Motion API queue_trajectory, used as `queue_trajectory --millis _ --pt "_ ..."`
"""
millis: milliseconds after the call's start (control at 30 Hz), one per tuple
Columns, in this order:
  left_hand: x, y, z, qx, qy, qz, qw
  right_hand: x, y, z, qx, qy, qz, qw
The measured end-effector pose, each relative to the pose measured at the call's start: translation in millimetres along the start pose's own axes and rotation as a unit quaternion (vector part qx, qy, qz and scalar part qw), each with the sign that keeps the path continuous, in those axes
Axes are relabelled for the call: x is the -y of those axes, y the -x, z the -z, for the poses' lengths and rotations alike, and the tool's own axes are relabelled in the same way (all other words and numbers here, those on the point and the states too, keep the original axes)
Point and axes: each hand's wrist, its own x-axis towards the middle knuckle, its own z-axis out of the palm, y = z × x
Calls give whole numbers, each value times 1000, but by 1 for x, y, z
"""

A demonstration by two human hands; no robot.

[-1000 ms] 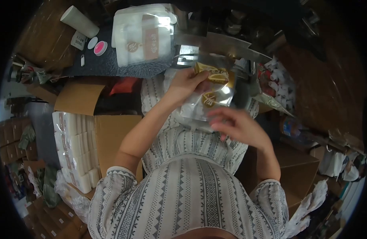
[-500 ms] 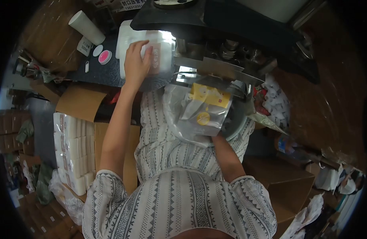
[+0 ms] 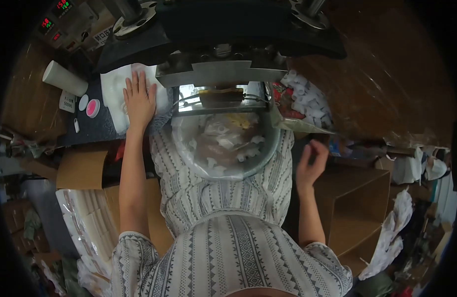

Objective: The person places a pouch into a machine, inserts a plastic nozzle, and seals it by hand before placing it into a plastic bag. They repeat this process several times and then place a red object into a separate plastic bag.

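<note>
My left hand lies flat, fingers stretched, on a stack of whitish plastic pouches at the left of the black machine. My right hand hangs in the air right of the basin, fingers loosely curled and apart from the thumb, holding nothing visible. Between my knees rests a round basin lined with clear plastic. Small white cut pieces and something yellow lie in it. Above its far edge is the machine's metal die block.
White spouts and red packets are heaped at the right. An open carton stands beside my right arm. To the left are a white cup, a pink round tin and a carton of stacked white pouches.
My right hand has let go of the clear and yellow pouch and moved right, away from the basin. My left hand has flattened on the pouch stack. The camera view has shifted.
</note>
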Motion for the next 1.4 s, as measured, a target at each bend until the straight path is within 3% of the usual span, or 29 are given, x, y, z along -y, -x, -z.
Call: queue_trajectory --millis 33,133,200,233,267,300,333,400,433,500,633,700,733,800,833,900,933,1000,1033,1133,1200,1300,1333,1367,1400 --pt "1 1 0 5 -7 0 1000 6 -22 6 -51 28 2 998" --pt "3 9 9 -8 27 1 1000 28 -72 11 25 25 -42 998" --pt "-7 19 21 -28 69 4 997 34 -96 -1 173 142 82 971" --pt "-24 32 34 -21 11 -12 1000 28 -103 -7 177 137 82 971" --pt "-38 47 44 -12 -47 -28 998 22 -110 -12 248 165 57 953" --pt "-50 64 48 -10 -51 -24 998 18 -116 -19 317 192 34 928" --pt "-61 81 49 20 -42 -18 999 20 -122 -28 320 190 36 927" --pt "-65 95 55 51 -33 -12 998 27 -132 -40 418 286 -14 862" --pt "-65 97 60 34 -15 -26 999 25 -133 -43 420 285 -14 862" --pt "-64 97 67 21 4 -36 999 18 -134 -46 416 320 81 847" --pt "-58 93 88 33 80 52 995 19 -138 -38 391 291 141 862" --pt "-59 96 98 59 80 78 992 43 -150 -30 472 169 -46 864" --pt "-63 97 100 48 110 85 989 47 -152 -28 477 165 -42 862" --pt "-78 98 107 39 135 95 985 52 -152 -23 436 -45 -120 891" --pt "-91 96 113 25 158 85 983 64 -146 -23 439 -48 -121 889" --pt "-110 90 123 13 180 73 981 97 -124 -30 425 -198 -24 883" --pt "-118 87 126 14 189 58 980 104 -118 -37 424 -199 -25 883" --pt "-129 82 132 15 198 40 979 112 -111 -49 420 -105 260 863" --pt "-133 81 135 26 206 27 978 115 -109 -52 419 -106 259 864" --pt "-139 83 134 69 254 -4 965 117 -100 -58 471 -94 231 846" --pt "-144 84 128 98 296 -23 950 113 -94 -62 560 -265 13 785" --pt "-149 81 109 174 366 -33 914 102 -96 -67 560 -297 -64 771" --pt "-151 76 102 227 418 22 879 99 -94 -68 559 -297 -63 772" --pt "-153 71 97 279 466 77 836 96 -92 -68 486 -273 -51 829" --pt "-156 62 94 279 466 78 836 94 -90 -67 409 -246 -40 878"
